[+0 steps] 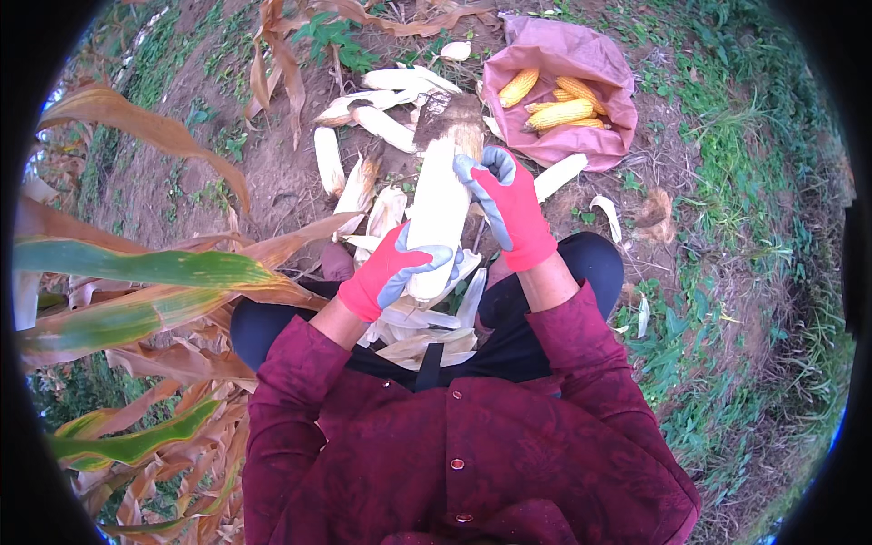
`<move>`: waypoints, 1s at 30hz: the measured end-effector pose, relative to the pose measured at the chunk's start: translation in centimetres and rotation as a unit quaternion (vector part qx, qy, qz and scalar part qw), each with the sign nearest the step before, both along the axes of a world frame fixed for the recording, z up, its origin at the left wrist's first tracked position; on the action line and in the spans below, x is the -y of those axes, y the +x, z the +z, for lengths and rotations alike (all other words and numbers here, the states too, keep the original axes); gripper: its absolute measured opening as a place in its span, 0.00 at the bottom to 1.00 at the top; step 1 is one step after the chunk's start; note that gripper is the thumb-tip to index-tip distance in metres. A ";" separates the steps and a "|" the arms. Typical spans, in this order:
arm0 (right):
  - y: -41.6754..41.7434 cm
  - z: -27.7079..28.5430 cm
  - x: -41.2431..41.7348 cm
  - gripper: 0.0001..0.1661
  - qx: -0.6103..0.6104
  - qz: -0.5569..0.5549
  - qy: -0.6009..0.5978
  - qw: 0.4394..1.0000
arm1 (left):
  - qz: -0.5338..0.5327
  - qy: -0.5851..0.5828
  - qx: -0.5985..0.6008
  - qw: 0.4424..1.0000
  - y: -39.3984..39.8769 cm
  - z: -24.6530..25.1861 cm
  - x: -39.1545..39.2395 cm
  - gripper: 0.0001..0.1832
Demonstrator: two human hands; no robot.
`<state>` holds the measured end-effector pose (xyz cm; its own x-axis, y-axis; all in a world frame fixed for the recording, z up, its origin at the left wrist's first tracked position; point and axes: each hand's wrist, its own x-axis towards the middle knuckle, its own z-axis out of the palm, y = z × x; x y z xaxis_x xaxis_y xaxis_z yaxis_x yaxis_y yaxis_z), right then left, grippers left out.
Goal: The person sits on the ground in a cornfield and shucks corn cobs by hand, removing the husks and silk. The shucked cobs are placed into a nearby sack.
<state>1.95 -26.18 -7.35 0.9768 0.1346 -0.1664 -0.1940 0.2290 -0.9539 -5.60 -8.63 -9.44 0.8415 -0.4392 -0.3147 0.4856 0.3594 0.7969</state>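
My left hand [402, 269], in a red and grey work glove, is wrapped around the lower end of a corn ear in its pale husk [439, 204]. The ear points away from me, with brown dried silk [466, 129] around its far end. At its upper right side, my right hand [504, 197], gloved alike, has thumb and fingers pinched together against the husk edge; what lies between the fingertips is hidden. Loose husks [426, 344] lie between my folded legs. Several more unhusked ears [329, 162] lie on the soil just beyond.
A pink woven sack [616, 136] stands open at the far right, with several bare yellow corn cobs [562, 114] inside. Corn leaves [136, 266], green and dry brown, reach in from the left. A husk piece [606, 216] lies on the ground; weeds [681, 340] grow at right.
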 end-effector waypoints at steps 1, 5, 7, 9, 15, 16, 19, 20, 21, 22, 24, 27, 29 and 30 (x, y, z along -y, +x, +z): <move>0.2 -0.8 0.5 0.15 -0.004 0.008 0.013 1.000 | -0.006 0.007 0.007 1.000 0.0 0.1 -0.1 0.28; 0.5 -1.0 1.8 0.18 -0.060 0.062 0.042 0.995 | 0.027 0.031 0.024 0.999 0.0 0.4 -0.4 0.30; 0.5 -1.3 1.1 0.21 0.019 0.030 -0.014 0.999 | 0.050 0.119 0.081 0.988 0.2 0.1 -0.6 0.32; 0.3 -1.7 0.3 0.23 0.038 0.042 -0.043 0.997 | 0.052 0.273 0.189 0.942 0.5 -1.2 -0.8 0.35; -0.6 -4.6 -1.4 0.24 -0.139 0.050 0.207 0.967 | 0.049 0.526 0.273 0.804 -0.6 -1.8 -0.1 0.44; 0.3 -3.7 -0.8 0.25 -0.155 0.023 0.172 0.973 | 0.044 0.529 0.280 0.800 -0.9 -2.0 0.0 0.44; 2.7 -2.7 0.9 0.35 -0.118 -0.061 0.334 0.933 | 0.026 0.505 0.286 0.814 -1.4 -2.5 0.1 0.43; 3.0 -2.6 1.4 0.38 -0.136 -0.080 0.358 0.920 | 0.016 0.477 0.275 0.835 -1.6 -2.5 0.1 0.42; 3.0 -2.8 1.4 0.38 -0.109 -0.070 0.358 0.925 | 0.007 0.451 0.263 0.853 -1.6 -2.4 0.0 0.42; 3.0 -3.2 1.4 0.37 -0.081 -0.061 0.357 0.929 | 0.005 0.373 0.232 0.898 -1.6 -2.7 -0.1 0.39; 2.8 -2.7 1.1 0.37 -0.064 -0.052 0.357 0.930 | 0.005 0.212 0.163 0.964 -1.6 -3.1 -0.3 0.33; 2.6 -1.2 0.0 0.42 -0.100 -0.084 0.348 0.929 | -0.005 0.033 -0.009 0.999 -2.0 -2.4 -0.1 0.28; 2.2 -2.0 -0.2 0.50 -0.177 -0.068 0.299 0.935 | -0.015 -0.011 -0.051 0.999 -1.7 -1.1 0.0 0.25; 1.3 -1.9 -0.6 0.51 -0.188 -0.023 0.283 0.940 | -0.017 -0.033 -0.072 0.997 -1.6 -0.7 -0.1 0.24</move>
<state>3.27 -25.57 -9.23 0.8705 0.2637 -0.4156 -0.4701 0.6956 -0.5434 -7.15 -8.56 -10.14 0.7742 -0.4910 -0.3995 0.6055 0.3905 0.6934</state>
